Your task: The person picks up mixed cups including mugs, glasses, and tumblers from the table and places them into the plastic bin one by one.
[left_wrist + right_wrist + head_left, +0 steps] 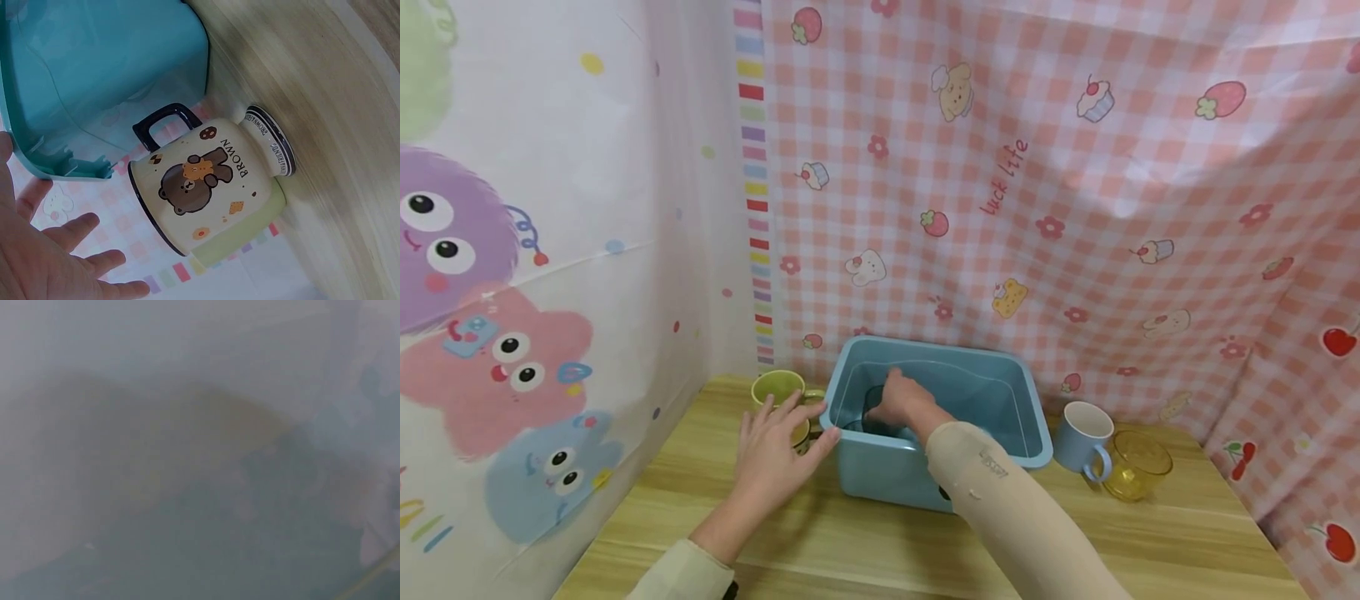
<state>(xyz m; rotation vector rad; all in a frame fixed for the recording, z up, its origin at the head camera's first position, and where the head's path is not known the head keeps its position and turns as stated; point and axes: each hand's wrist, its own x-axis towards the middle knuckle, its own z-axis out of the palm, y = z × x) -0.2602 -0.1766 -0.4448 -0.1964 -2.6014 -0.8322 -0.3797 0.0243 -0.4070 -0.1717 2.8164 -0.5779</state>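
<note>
While head view obscures it, bear mug (206,187), clear, left wrist

The left sleeve (681,573) is cream, with a small black piece (730,590) at its cuff. The right sleeve (1022,508) — a matching cream — carries a dark, sketchy marking (992,463), too small to read

Wood-grain table (850,550): blue bin (883,475), three mugs (1077,448), amber glass cup (1133,479)
</note>
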